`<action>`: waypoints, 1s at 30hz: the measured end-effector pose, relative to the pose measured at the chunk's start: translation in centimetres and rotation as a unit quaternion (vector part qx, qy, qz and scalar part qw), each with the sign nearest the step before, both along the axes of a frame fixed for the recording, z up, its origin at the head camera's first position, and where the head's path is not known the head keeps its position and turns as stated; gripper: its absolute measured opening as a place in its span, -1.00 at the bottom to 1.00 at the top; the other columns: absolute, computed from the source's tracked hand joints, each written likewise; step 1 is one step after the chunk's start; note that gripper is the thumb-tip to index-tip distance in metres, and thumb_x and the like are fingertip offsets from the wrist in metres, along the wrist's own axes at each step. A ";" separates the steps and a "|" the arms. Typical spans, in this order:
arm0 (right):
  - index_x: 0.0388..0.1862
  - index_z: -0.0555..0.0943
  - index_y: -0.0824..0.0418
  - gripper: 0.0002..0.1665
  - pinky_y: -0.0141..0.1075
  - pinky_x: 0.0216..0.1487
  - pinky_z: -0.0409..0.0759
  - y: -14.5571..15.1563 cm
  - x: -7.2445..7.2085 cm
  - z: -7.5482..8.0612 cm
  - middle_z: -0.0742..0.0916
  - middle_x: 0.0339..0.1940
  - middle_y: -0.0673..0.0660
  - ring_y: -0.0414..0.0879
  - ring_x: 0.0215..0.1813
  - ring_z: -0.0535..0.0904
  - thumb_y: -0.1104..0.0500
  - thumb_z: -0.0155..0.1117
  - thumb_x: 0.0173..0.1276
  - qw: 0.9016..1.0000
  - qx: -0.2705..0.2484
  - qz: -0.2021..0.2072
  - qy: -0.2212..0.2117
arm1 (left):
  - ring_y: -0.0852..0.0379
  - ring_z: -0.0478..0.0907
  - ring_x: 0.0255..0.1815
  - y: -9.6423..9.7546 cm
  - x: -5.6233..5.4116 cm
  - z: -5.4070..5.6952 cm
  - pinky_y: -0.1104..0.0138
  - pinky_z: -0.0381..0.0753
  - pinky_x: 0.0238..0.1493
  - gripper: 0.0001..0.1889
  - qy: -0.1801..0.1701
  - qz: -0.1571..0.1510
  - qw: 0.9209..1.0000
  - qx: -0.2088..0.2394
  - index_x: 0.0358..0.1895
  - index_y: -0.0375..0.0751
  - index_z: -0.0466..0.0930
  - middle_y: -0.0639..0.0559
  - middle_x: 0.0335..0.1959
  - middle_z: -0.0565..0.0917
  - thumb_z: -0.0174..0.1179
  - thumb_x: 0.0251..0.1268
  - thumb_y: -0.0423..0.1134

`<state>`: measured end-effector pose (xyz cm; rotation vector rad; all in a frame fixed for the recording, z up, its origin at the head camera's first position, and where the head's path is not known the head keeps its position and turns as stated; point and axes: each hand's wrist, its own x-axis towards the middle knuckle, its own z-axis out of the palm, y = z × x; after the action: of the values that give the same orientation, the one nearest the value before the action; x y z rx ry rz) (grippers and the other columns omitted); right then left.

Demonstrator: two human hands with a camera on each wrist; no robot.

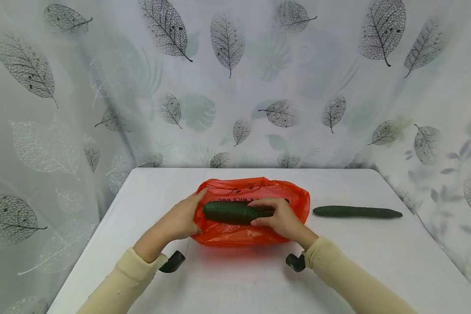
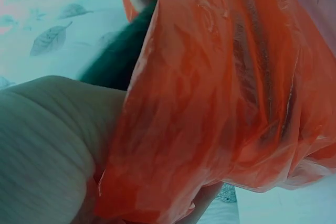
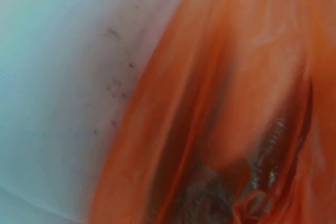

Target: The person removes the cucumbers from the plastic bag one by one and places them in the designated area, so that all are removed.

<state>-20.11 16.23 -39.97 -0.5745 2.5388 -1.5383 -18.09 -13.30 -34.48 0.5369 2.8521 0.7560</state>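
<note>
A red plastic bag (image 1: 235, 237) lies on the table with its mouth spread wide. My left hand (image 1: 176, 220) grips the bag's left rim, thumb and fingers apart along the edge. At the mouth, my right hand (image 1: 278, 218) holds a dark green cucumber (image 1: 227, 212) by its right end, and the cucumber lies across the opening. In the left wrist view, the cucumber (image 2: 121, 51) shows behind the red film, beside the left hand (image 2: 52, 140). Dark elongated shapes show through the bag (image 3: 178, 103) in the right wrist view.
Another long cucumber (image 1: 357, 212) lies on the white table (image 1: 377, 248) right of the bag. A leaf-patterned curtain (image 1: 235, 96) hangs behind the table and along its sides. Small black devices (image 1: 172, 261) sit under both wrists.
</note>
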 end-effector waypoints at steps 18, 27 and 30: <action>0.39 0.54 0.20 -0.38 -0.08 0.20 0.59 1.6 0.4 5.4 0.65 0.24 0.17 0.06 0.22 0.58 0.34 0.39 0.34 0.950 -0.289 0.010 -0.121 | -0.23 0.47 0.24 0.0 -0.1 0.0 -0.03 0.58 0.16 0.10 0.003 0.002 1.000 0.011 0.58 -0.38 0.06 -0.33 0.43 0.38 0.46 -0.15 -0.54; 0.20 0.66 0.02 -0.57 -0.11 0.22 0.52 3.1 1.0 9.4 0.64 0.09 0.04 0.01 0.16 0.53 0.38 0.07 0.54 0.890 -0.435 0.053 -0.125 | -0.21 0.48 0.20 0.1 -0.2 -0.1 -0.02 0.61 0.12 0.11 0.002 0.007 1.000 0.008 0.58 -0.37 0.05 -0.31 0.41 0.40 0.46 -0.15 -0.54; 0.19 0.63 0.03 -0.60 -0.11 0.21 0.51 3.5 1.3 10.6 0.64 0.03 0.07 0.02 0.11 0.54 0.36 0.02 0.57 0.864 -0.483 0.064 -0.128 | -0.22 0.47 0.21 0.1 -0.3 -0.1 -0.01 0.62 0.11 0.11 0.000 0.007 1.000 0.009 0.59 -0.36 0.05 -0.31 0.42 0.39 0.46 -0.15 -0.55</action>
<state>-18.81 19.70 -29.39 -0.5368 1.3579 -2.5556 -18.38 -13.15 -34.63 0.5194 2.8544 0.7858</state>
